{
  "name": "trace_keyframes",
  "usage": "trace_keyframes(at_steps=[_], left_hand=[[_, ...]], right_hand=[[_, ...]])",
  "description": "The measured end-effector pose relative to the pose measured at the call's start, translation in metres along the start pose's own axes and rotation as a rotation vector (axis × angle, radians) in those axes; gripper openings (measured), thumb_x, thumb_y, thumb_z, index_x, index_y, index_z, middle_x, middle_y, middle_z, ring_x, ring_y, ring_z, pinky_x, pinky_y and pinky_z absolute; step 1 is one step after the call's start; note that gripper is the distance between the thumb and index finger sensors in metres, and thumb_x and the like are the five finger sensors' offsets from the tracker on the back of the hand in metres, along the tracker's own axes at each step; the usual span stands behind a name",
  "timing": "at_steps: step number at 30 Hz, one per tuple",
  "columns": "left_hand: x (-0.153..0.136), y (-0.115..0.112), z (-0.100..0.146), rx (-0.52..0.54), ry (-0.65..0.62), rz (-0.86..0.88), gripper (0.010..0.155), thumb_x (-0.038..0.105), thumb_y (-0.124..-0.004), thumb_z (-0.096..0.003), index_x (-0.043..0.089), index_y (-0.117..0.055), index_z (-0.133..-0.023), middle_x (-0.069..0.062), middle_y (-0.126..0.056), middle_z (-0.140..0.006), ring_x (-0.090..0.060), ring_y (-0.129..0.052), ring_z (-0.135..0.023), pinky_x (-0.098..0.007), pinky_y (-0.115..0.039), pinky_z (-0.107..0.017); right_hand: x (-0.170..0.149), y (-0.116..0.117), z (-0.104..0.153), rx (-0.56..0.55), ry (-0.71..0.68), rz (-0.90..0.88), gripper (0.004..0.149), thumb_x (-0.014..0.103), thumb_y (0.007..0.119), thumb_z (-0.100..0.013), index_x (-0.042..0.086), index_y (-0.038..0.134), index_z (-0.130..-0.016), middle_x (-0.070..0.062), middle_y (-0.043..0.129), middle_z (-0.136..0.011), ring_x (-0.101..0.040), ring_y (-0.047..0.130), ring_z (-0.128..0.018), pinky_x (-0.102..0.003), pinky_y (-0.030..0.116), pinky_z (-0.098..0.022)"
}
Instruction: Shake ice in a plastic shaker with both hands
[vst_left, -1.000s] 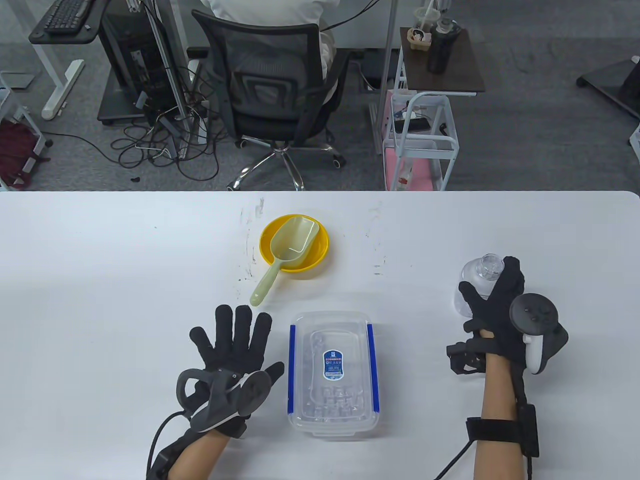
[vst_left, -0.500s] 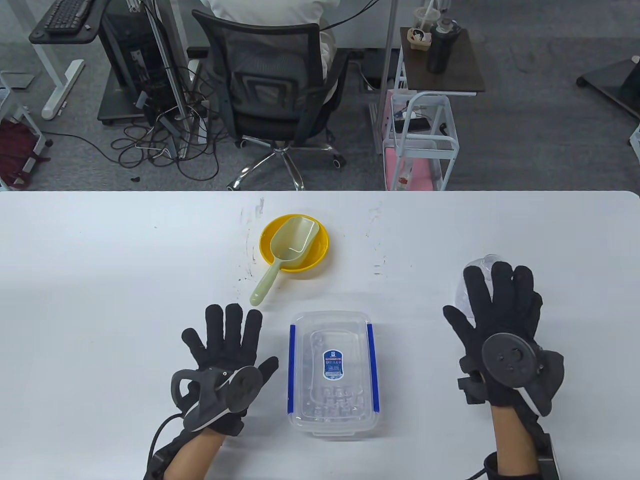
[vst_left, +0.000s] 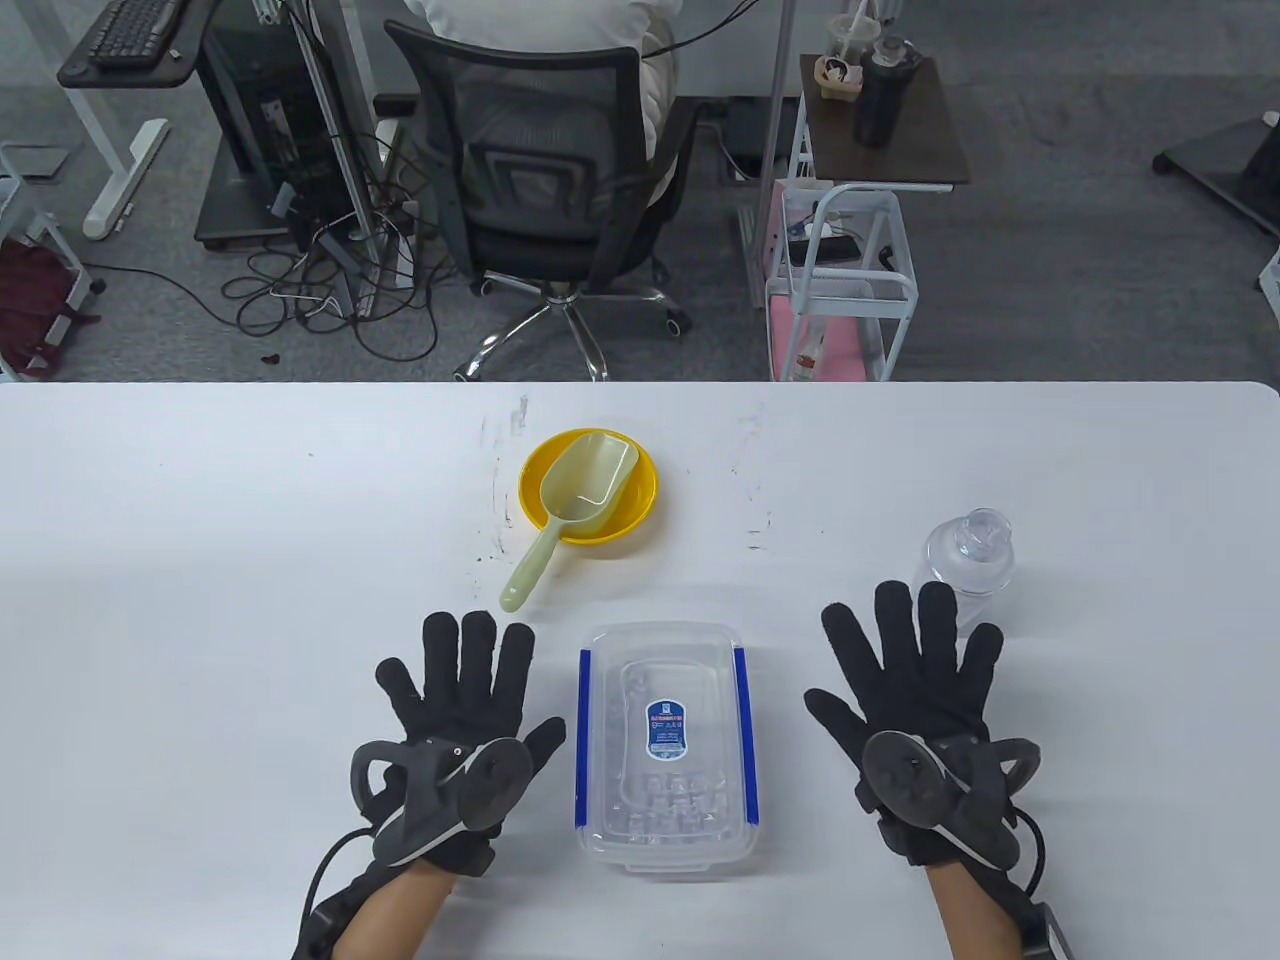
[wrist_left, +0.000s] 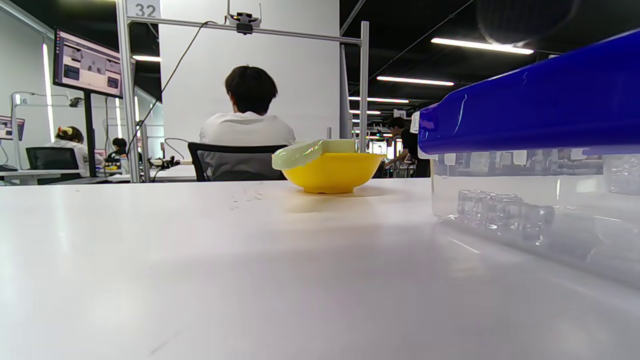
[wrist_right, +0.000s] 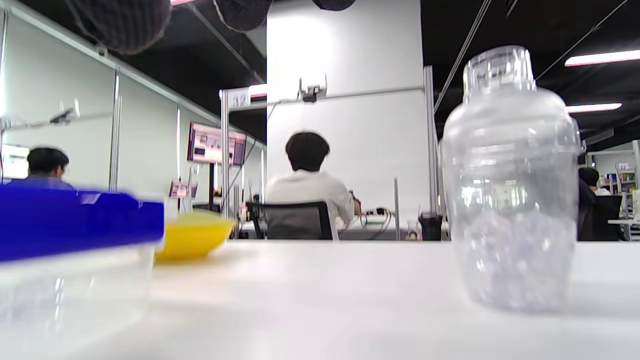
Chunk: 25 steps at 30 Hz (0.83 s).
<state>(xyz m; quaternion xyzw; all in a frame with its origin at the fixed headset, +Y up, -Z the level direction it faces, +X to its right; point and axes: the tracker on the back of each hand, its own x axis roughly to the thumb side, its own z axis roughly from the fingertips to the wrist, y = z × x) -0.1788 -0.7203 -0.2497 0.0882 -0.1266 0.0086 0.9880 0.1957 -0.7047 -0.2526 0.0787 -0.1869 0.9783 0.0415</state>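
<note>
Table view shows one white bench (vst_left: 200, 560) carrying one yellow round plastic bowl (vst_left: 640, 495), one pale green plastic scoop (vst_left: 570, 500) lying in that bowl with its handle sticking out over the rim toward the near left, one clear rectangular plastic container with blue side clips (vst_left: 666, 745), and one clear plastic shaker with a domed lid (vst_left: 968, 565). The shaker stands upright on the right part of the bench, well apart from the bowl and just beyond the right hand (vst_left: 915, 700). Two gloved hands lie palm down, one on each side of the container. The left hand (vst_left: 460, 715) is flat with its fingers (vst_left: 475, 650) spread and holding nothing. The right hand is flat too, fingers (vst_left: 905, 630) splayed, gripping nothing; whether its fingertips touch the shaker cannot be told. One tracker sits on the back of each hand.

Left wrist view, low over the bench, shows the container (wrist_left: 525, 210) close on the right with several ice cubes (wrist_left: 505, 212) inside, and the yellow bowl (wrist_left: 332, 172) farther back with the scoop (wrist_left: 312, 150) across its rim.

Right wrist view shows the shaker (wrist_right: 510, 180) upright on the right, lid on, with crushed ice filling its lower part, the container (wrist_right: 75, 250) on the left and the bowl (wrist_right: 192, 235) behind it. Dark fingertips (wrist_right: 120, 20) hang in at the top edge.
</note>
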Motion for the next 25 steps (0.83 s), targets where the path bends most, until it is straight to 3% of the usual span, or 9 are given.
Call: trace_keyframes(at_steps=[12,23,25], left_hand=[[-0.006,-0.01,-0.005,-0.056,0.027,0.004,0.086,0.065,-0.062,-0.0541,0.027,-0.018,-0.118,-0.014,-0.009,-0.122,-0.05,-0.01,-0.112,-0.081,-0.021,-0.068],[-0.008,-0.011,-0.007,-0.07,0.034,0.021,0.087,0.065,-0.062,-0.0541,0.026,-0.018,-0.118,-0.015,-0.011,-0.122,-0.05,-0.011,-0.112,-0.081,-0.022,-0.068],[-0.008,-0.011,-0.007,-0.073,0.033,0.024,0.087,0.065,-0.062,-0.0541,0.025,-0.018,-0.118,-0.016,-0.011,-0.122,-0.05,-0.012,-0.112,-0.081,-0.022,-0.068]], right_hand=[[-0.016,0.024,0.005,0.205,0.12,-0.094,0.105,0.074,0.075,-0.026,0.043,0.028,-0.115,-0.003,0.014,-0.127,-0.041,0.013,-0.115,-0.073,0.015,-0.076],[-0.019,0.025,0.005,0.222,0.139,-0.106,0.106,0.073,0.077,-0.026,0.042,0.029,-0.115,-0.005,0.016,-0.126,-0.041,0.013,-0.115,-0.073,0.016,-0.076],[-0.019,0.025,0.005,0.219,0.142,-0.108,0.107,0.073,0.077,-0.026,0.041,0.028,-0.116,-0.007,0.015,-0.126,-0.046,0.015,-0.113,-0.074,0.019,-0.076]])
